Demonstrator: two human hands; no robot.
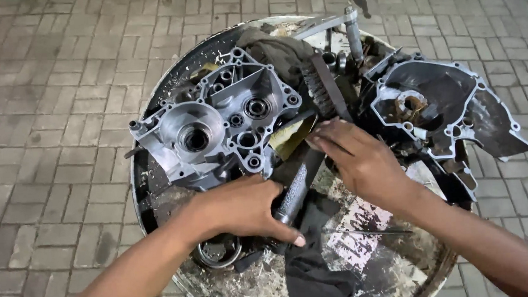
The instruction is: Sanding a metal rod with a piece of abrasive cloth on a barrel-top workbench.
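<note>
A grey aluminium engine case half (214,124) lies on a round, dirty metal tray (396,262). My left hand (243,210) rests just below the case, its thumb against a dark knurled tool handle (296,192) that runs up toward the case. Fingers of my right hand (355,156) reach to the top of that handle and a yellowish scrap (290,138) beside the case. Whether either hand grips the handle I cannot tell.
A second, blackened case cover (442,106) lies at the tray's right. A wire brush (324,85), a dark rag (271,48) and a metal shaft (353,32) sit at the back. A ring (218,253) and black cloth (309,266) lie in front. Brick paving (51,117) surrounds the tray.
</note>
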